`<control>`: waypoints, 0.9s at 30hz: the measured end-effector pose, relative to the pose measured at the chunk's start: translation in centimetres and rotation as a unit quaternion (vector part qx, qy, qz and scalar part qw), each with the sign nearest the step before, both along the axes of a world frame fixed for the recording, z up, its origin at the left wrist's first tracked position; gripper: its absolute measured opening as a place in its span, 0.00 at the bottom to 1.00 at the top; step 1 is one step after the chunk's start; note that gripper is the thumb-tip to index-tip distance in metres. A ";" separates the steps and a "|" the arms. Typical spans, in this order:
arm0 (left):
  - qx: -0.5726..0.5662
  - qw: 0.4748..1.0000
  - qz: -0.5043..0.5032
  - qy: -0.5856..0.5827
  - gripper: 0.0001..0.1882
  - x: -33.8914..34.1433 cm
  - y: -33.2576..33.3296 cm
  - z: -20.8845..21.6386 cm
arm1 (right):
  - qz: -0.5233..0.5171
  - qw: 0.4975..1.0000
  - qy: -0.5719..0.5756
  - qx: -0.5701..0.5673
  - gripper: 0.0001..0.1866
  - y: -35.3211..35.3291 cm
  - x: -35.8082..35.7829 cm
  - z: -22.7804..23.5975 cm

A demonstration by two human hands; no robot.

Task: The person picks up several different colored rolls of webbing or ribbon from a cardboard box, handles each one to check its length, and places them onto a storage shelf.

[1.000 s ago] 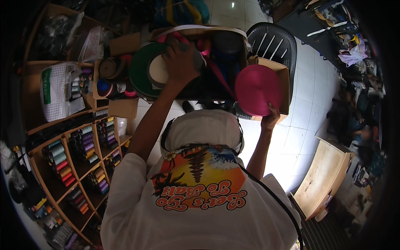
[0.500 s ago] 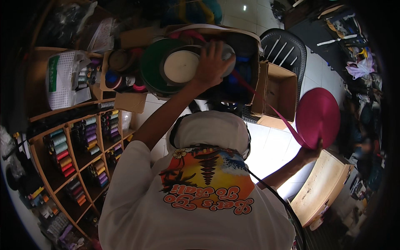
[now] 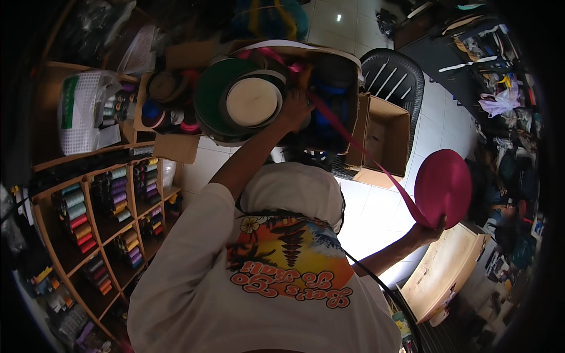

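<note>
My right hand grips a large magenta roll of ribbon at its lower edge, holding it upright out to the right. From the roll a loose magenta strip runs left into a cardboard box. Down in that box is my left hand, its fingers curled and partly hidden in shadow. The strip passes close to those fingertips; whether they touch it is unclear. Just left of this hand sit a cream-coloured roll and a wider dark green roll. More magenta ribbon lies behind them.
Thread spools fill a wooden rack at the left. A small open carton rests on a black chair beyond the box. A wooden panel stands at lower right, and a black cable hangs past my right side.
My left hand has drawn back and lower, its spread fingers now curled; the grey roll under it has left its spot. The magenta roll has dropped slightly, and its strip looks straighter.
</note>
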State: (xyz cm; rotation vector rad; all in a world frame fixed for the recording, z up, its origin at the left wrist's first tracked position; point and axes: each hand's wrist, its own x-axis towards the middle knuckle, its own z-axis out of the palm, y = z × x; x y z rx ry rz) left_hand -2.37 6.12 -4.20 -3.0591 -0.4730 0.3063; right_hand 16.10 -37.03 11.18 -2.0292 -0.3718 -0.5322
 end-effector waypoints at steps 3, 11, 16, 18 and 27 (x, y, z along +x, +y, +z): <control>0.005 1.000 -0.014 -0.010 0.35 -0.7 -0.6 -2.4 | 0.007 0.979 0.077 0.190 0.21 0.4 -0.2 -0.2; 0.091 0.993 -0.057 -0.050 0.20 -0.6 -1.1 -4.0 | 0.017 0.854 0.255 0.453 0.27 7.7 -3.3 4.6; -0.008 0.997 0.055 -0.058 0.21 2.2 -6.4 4.9 | 0.072 0.839 0.291 0.454 0.27 11.0 -2.5 4.9; -0.412 0.910 -0.024 0.031 0.17 2.2 -8.8 10.3 | 0.094 0.844 0.284 0.445 0.26 12.4 -2.1 4.5; -0.913 0.039 0.305 -0.267 0.22 7.8 -15.5 15.3 | 0.130 0.837 0.244 0.472 0.22 19.7 -3.5 5.7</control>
